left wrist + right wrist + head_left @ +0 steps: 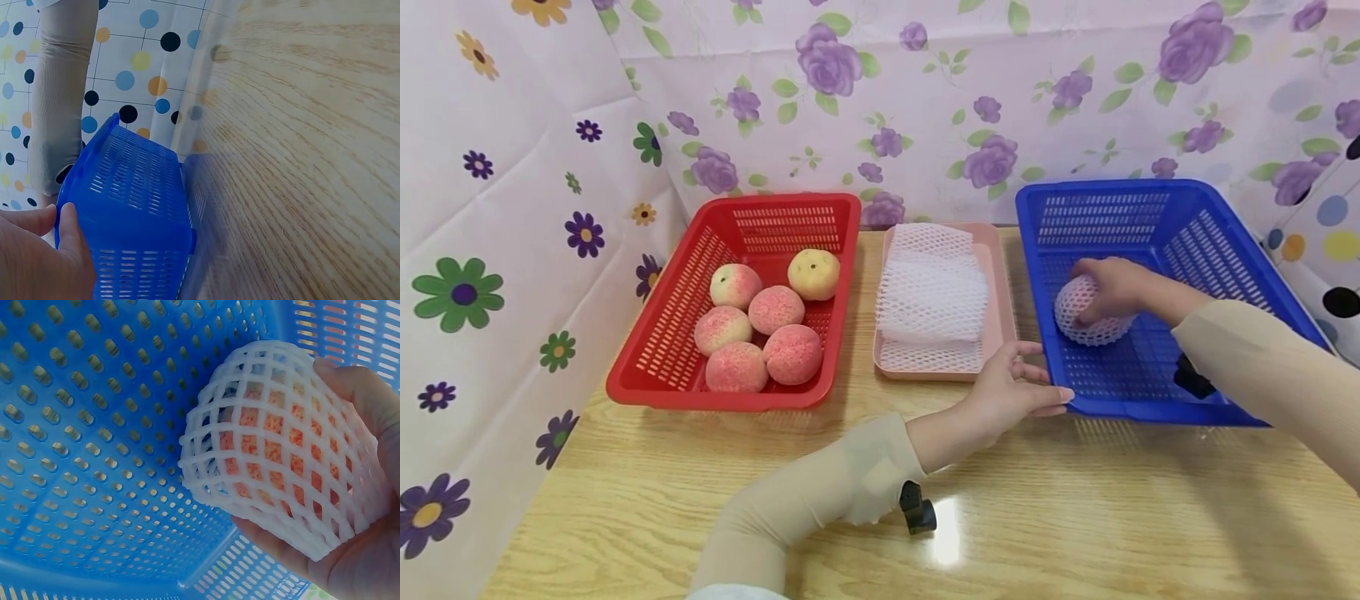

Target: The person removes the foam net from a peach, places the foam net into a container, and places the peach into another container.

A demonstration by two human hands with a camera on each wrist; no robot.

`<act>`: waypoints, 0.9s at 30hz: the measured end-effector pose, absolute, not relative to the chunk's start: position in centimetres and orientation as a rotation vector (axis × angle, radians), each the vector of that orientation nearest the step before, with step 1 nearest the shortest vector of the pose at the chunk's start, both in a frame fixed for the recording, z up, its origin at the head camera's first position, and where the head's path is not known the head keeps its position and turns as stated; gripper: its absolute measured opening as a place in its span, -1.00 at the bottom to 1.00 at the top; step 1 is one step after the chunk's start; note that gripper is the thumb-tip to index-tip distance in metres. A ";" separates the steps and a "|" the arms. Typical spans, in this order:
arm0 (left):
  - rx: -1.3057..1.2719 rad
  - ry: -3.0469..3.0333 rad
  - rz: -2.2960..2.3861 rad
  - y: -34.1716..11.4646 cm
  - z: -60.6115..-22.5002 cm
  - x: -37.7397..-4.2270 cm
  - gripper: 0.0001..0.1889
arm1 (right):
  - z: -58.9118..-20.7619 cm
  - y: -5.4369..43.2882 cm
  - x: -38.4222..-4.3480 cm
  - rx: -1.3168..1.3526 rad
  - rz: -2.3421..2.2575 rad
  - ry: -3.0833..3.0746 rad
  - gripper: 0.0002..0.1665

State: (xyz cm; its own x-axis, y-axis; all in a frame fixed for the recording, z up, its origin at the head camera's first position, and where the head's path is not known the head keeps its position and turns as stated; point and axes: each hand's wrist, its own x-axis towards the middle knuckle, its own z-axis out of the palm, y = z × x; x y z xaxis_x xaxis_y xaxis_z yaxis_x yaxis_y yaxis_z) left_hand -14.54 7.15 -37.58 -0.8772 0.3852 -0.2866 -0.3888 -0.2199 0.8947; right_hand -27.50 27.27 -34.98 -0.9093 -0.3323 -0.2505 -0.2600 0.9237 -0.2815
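Note:
Inside the blue basket, my right hand grips a peach wrapped in a white foam net sleeve. The right wrist view has the thumb on one side of the netted fruit and fingers on the other, with the sleeve's open end toward the basket wall. My left hand pinches the basket's near-left corner; in the left wrist view, a thumb and finger lie either side of the rim. Left of the hands, a pink tray bears a stack of white foam nets.
A red basket on the left contains several peaches, one of them yellowish. Everything stands on a wooden table. Flowered cloth rises behind, with dotted cloth at the right.

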 end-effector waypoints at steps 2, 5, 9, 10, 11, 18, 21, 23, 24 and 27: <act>0.000 1.562 2.125 7.2 -37.6 -14.5 -0.38 | -35.0 27.4 -27.4 -0.463 -0.352 2.782 -0.12; 0.002 1.567 2.122 7.2 -37.5 -14.5 -0.39 | -35.0 27.6 -27.4 -0.493 -0.377 2.779 -0.14; 0.001 1.564 2.131 7.2 -37.5 -14.5 -0.39 | -34.7 27.9 -27.3 -0.513 -0.423 2.781 -0.17; 0.002 1.564 2.134 7.2 -37.5 -14.5 -0.39 | -34.6 28.0 -27.3 -0.520 -0.435 2.781 -0.18; 0.003 1.566 2.136 7.1 -37.5 -14.5 -0.38 | -34.5 28.0 -27.3 -0.530 -0.445 2.782 -0.18; -0.019 1.558 2.153 7.2 -37.7 -14.5 -0.38 | -34.1 28.5 -27.2 -0.566 -0.515 2.788 -0.20; -0.021 1.556 2.148 7.2 -37.7 -14.5 -0.38 | -33.7 28.5 -27.0 -0.586 -0.546 2.808 -0.21; -0.016 1.562 2.144 7.2 -37.7 -14.5 -0.38 | -33.3 28.5 -26.8 -0.607 -0.568 2.827 -0.21; -0.013 1.567 2.141 7.2 -37.7 -14.6 -0.38 | -33.0 28.4 -26.7 -0.612 -0.577 2.838 -0.22; -0.002 1.576 2.132 7.2 -37.7 -14.6 -0.36 | -32.1 28.4 -26.5 -0.618 -0.589 2.862 -0.20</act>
State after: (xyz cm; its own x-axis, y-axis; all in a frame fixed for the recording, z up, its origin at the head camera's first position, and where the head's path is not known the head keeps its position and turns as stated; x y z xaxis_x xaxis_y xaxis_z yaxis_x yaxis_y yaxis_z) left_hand -14.63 7.20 -37.70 -0.8821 0.3778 -0.2812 -0.3795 -0.2168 0.8994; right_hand -26.52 28.41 -32.15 -0.9028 -0.4249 -0.0669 -0.3640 0.8375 -0.4075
